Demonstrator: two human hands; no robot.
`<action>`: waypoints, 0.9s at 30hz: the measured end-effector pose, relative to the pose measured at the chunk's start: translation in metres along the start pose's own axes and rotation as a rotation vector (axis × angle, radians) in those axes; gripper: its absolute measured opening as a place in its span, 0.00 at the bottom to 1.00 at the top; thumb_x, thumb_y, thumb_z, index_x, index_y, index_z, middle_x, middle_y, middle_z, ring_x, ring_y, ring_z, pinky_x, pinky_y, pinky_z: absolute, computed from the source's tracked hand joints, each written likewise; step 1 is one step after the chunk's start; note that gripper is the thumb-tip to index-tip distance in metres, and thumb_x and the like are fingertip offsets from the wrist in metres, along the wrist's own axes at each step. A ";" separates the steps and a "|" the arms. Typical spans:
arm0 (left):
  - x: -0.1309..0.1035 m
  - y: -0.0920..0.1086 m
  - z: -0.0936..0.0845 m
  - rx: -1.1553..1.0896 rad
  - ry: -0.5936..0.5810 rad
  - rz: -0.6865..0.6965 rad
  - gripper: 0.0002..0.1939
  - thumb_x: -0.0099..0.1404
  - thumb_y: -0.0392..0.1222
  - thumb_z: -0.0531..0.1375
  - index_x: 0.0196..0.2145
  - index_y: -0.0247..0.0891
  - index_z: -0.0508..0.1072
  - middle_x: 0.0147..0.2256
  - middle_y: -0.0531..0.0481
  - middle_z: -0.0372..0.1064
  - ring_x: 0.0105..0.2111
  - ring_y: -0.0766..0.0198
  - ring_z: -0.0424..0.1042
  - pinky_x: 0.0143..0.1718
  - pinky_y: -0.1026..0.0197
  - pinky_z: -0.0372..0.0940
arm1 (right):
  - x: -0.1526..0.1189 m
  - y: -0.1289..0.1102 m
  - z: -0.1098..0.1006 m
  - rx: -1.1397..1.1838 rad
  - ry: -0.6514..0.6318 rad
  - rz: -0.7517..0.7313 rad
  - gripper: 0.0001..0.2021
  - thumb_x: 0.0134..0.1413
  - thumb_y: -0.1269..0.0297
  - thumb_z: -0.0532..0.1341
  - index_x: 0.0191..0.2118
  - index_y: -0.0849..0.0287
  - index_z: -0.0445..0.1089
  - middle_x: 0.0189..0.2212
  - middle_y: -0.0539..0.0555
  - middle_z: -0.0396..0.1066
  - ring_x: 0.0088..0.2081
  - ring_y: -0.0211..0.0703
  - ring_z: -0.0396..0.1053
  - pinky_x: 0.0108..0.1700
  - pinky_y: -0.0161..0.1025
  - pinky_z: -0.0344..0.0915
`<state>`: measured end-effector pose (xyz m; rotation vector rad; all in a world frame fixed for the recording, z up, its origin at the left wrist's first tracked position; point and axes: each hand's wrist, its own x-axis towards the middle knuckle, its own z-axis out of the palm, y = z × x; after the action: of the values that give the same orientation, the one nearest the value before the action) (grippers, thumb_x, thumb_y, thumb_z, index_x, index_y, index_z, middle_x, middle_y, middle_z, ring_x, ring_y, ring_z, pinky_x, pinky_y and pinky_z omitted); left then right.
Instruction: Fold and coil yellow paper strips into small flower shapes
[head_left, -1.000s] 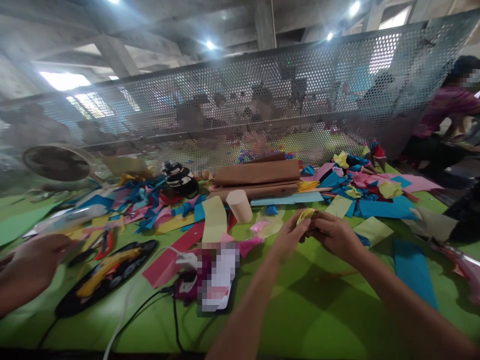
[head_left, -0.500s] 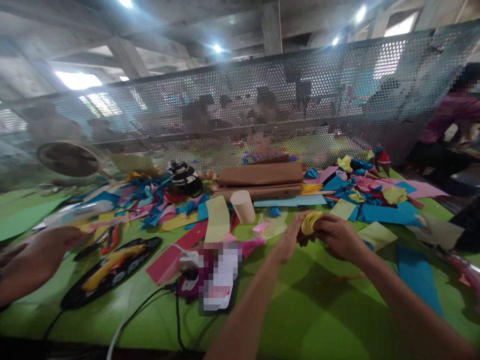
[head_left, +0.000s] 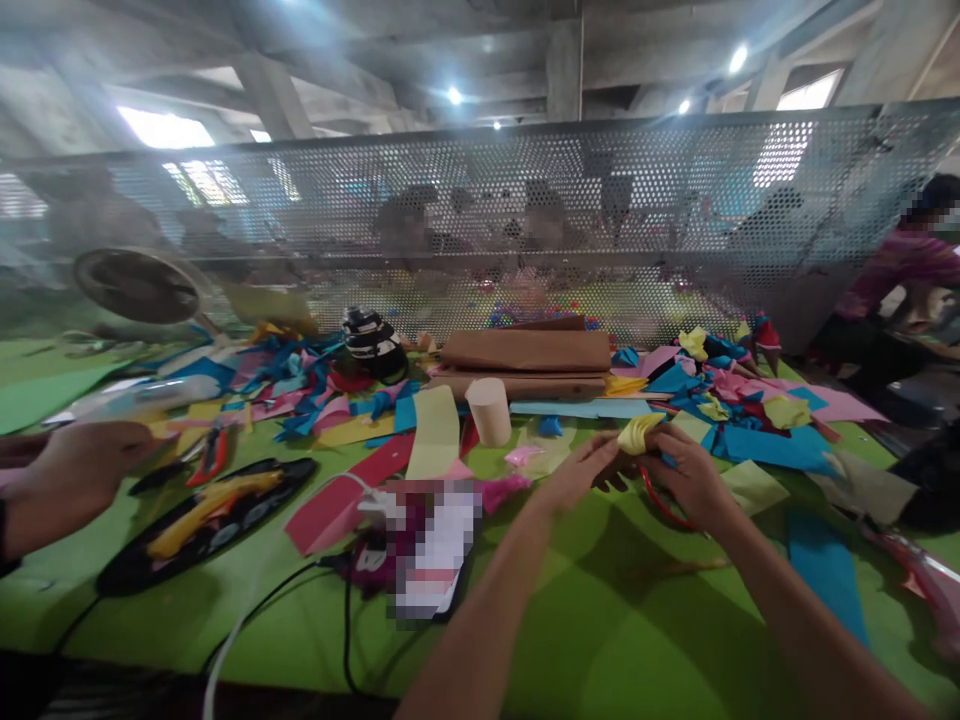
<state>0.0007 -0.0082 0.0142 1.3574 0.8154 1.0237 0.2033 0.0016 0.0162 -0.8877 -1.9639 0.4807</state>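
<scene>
Above the green tabletop, both my hands hold a small piece of yellow paper (head_left: 637, 433), rolled or pleated into ridges. My left hand (head_left: 583, 470) grips its left side with the fingers curled underneath. On the other side, my right hand (head_left: 688, 472) pinches it, the fingertips partly hidden by the paper. A curved red handle (head_left: 660, 502) shows beneath my right hand; whether I hold it or it lies on the table, I cannot tell. To the left of my hands are a blue scrap (head_left: 550, 426) and a pink twisted paper piece (head_left: 504, 492).
A beige cylinder (head_left: 489, 412) stands before folded brown paper (head_left: 525, 352). A phone (head_left: 436, 555) and cables lie left of my arms. Further left are a black tray (head_left: 124, 568), red-handled pliers (head_left: 212, 458) and a co-worker's hand (head_left: 71, 480). A perforated metal screen (head_left: 480, 225) crosses behind.
The view has tilted and shifted slightly. The yellow paper has turned in my fingers, from a round face to a ridged side. More of the red handle shows. The co-worker's hand has moved left.
</scene>
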 end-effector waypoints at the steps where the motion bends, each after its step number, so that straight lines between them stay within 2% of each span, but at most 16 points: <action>1: 0.001 0.001 -0.002 0.006 -0.047 -0.018 0.23 0.67 0.59 0.60 0.48 0.38 0.76 0.37 0.45 0.73 0.34 0.61 0.70 0.36 0.58 0.67 | 0.000 0.000 -0.001 -0.005 0.017 0.006 0.05 0.62 0.66 0.62 0.33 0.57 0.71 0.36 0.55 0.69 0.39 0.48 0.70 0.41 0.41 0.67; 3: 0.002 0.002 -0.004 0.026 -0.127 -0.047 0.24 0.65 0.60 0.61 0.47 0.36 0.76 0.37 0.45 0.73 0.33 0.63 0.69 0.37 0.59 0.67 | 0.001 0.002 -0.004 -0.010 0.029 0.018 0.05 0.62 0.65 0.62 0.33 0.57 0.72 0.37 0.55 0.70 0.39 0.48 0.70 0.41 0.42 0.67; 6: 0.003 0.001 -0.006 0.064 -0.157 -0.036 0.27 0.66 0.61 0.60 0.48 0.34 0.76 0.35 0.46 0.72 0.31 0.64 0.70 0.35 0.60 0.66 | 0.001 0.005 -0.005 -0.012 0.027 0.030 0.04 0.62 0.65 0.62 0.36 0.57 0.74 0.39 0.55 0.71 0.42 0.49 0.70 0.44 0.42 0.67; 15: 0.004 -0.001 -0.006 0.127 -0.121 -0.004 0.27 0.66 0.59 0.60 0.52 0.35 0.75 0.35 0.47 0.71 0.29 0.66 0.66 0.30 0.63 0.62 | 0.001 0.006 -0.002 0.036 0.017 0.018 0.04 0.62 0.65 0.63 0.38 0.57 0.75 0.41 0.55 0.72 0.45 0.49 0.71 0.48 0.43 0.68; 22: 0.003 0.003 -0.005 0.138 -0.136 0.014 0.24 0.66 0.60 0.60 0.45 0.35 0.75 0.34 0.47 0.71 0.30 0.65 0.66 0.32 0.63 0.62 | 0.001 0.008 -0.004 0.019 0.012 0.038 0.03 0.60 0.66 0.63 0.37 0.56 0.75 0.40 0.54 0.72 0.43 0.48 0.71 0.46 0.42 0.68; 27: 0.001 0.002 -0.003 0.154 -0.119 0.039 0.26 0.70 0.63 0.53 0.42 0.36 0.74 0.33 0.49 0.67 0.31 0.65 0.64 0.31 0.63 0.60 | 0.000 0.006 -0.003 0.024 0.018 0.030 0.02 0.59 0.67 0.64 0.35 0.57 0.74 0.38 0.54 0.71 0.41 0.48 0.71 0.45 0.42 0.68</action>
<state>-0.0018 -0.0066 0.0159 1.5553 0.7940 0.9158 0.2084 0.0061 0.0139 -0.9042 -1.9266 0.5109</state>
